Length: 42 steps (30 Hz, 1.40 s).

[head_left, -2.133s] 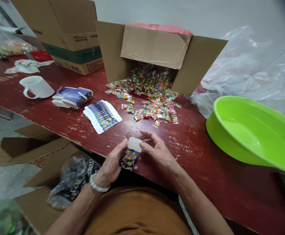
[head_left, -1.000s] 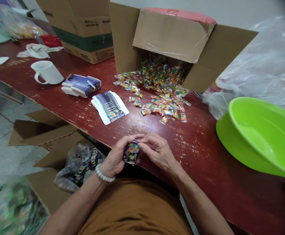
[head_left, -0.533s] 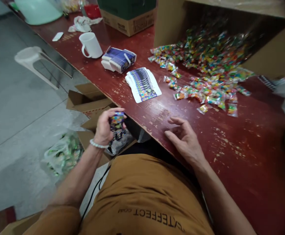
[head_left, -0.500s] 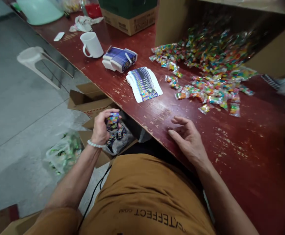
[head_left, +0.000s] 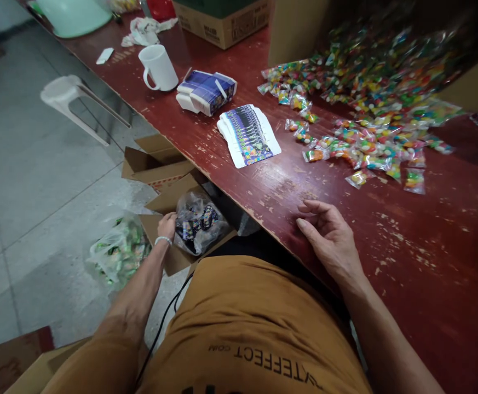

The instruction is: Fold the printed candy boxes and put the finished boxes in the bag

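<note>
My left hand (head_left: 167,225) reaches down beside the table to a clear plastic bag (head_left: 197,221) of small dark printed boxes, which sits in an open carton (head_left: 168,260) on the floor. Its fingers are at the bag's edge and mostly hidden, so what they hold does not show. My right hand (head_left: 331,235) rests on the red table (head_left: 427,251) near its front edge, fingers loosely spread and empty. A fanned stack of flat printed cards (head_left: 249,134) lies further up the table. Several colourful candy packets (head_left: 366,137) spill from a large cardboard box (head_left: 296,27).
A banded bundle of cards (head_left: 206,93) and a white mug (head_left: 159,67) lie left of the fanned stack. A bag of green items (head_left: 117,251) and another open carton (head_left: 152,164) are on the floor. A white stool (head_left: 68,96) stands by the table.
Both hands closed the small printed box at the table edge. My left hand then carried it down off the table to the bag on the floor, while my right hand let go and stayed on the table.
</note>
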Each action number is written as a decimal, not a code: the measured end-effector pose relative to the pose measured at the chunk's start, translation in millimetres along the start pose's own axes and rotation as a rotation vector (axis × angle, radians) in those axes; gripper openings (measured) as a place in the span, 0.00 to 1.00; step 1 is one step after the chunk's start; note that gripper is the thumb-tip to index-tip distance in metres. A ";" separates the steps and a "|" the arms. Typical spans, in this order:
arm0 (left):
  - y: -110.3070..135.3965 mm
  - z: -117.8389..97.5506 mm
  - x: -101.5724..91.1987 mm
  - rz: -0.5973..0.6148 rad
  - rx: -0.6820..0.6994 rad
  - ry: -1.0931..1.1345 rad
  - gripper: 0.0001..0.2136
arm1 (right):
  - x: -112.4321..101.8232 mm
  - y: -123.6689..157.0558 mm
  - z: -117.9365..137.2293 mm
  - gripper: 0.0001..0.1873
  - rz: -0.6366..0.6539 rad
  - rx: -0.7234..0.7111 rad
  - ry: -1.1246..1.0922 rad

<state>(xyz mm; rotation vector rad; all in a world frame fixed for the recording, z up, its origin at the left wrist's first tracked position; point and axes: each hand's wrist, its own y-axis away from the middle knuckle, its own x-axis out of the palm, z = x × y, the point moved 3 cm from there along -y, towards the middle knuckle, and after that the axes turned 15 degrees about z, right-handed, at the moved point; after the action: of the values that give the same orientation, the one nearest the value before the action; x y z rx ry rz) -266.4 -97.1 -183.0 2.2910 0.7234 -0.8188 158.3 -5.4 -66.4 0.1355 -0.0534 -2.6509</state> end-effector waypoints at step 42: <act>106.8 -264.4 55.9 0.782 0.637 0.201 0.17 | 9.0 -20.6 19.7 0.26 -0.164 -0.027 -0.270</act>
<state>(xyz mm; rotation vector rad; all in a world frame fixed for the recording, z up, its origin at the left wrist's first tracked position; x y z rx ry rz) -62.1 26.6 -17.4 2.8992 -0.4488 -0.4692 138.8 8.8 -48.9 -0.2372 -0.0989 -2.8153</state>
